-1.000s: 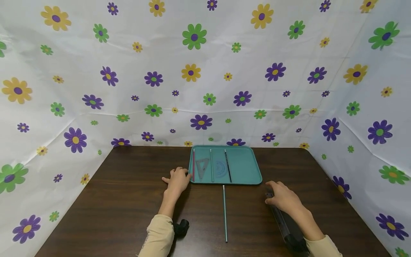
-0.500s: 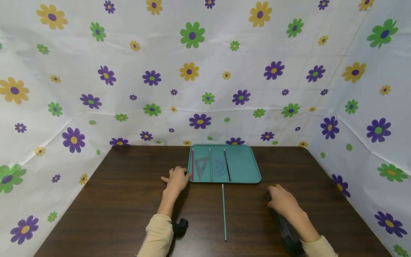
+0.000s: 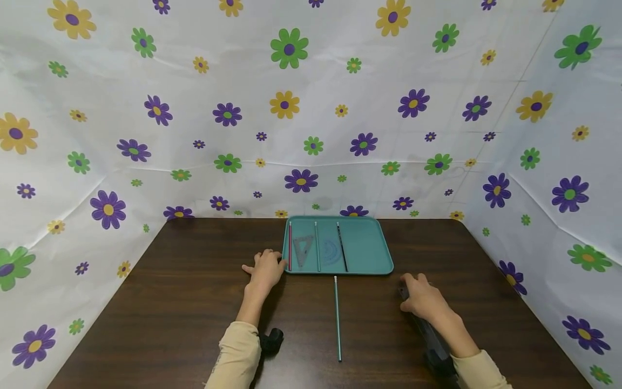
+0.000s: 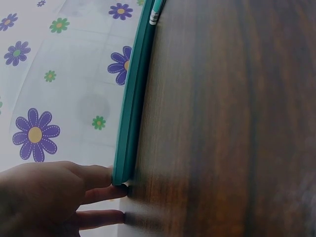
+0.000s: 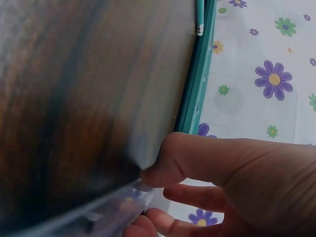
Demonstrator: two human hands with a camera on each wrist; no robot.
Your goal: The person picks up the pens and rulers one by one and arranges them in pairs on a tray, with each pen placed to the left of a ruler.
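My left hand [image 3: 266, 268] rests at the near left corner of a teal tray [image 3: 369, 259]. In the left wrist view its fairly straight fingers [image 4: 101, 217] touch the tray's corner and the table. My right hand [image 3: 426, 298], right of the tray, holds the far end of a long dark strip, which shows in the right wrist view as a glossy, see-through strip [image 5: 106, 217] between thumb and fingers. My hand and forearm cover part of it. A green pencil [image 3: 337, 319] lies on the table in front of the tray, eraser end toward it.
On the tray lie a red pencil [image 3: 290, 246], a clear set square [image 3: 302, 251], a green pencil [image 3: 318, 246], a clear protractor [image 3: 331, 251] and a black pencil [image 3: 342, 247]. Flower-print cloth [image 3: 311, 108] stands around the brown wooden table [image 3: 194, 302].
My right hand's fingers have bent over the far end of the strip and moved slightly with it. The left hand keeps its place at the tray corner. The head view has shifted a little.
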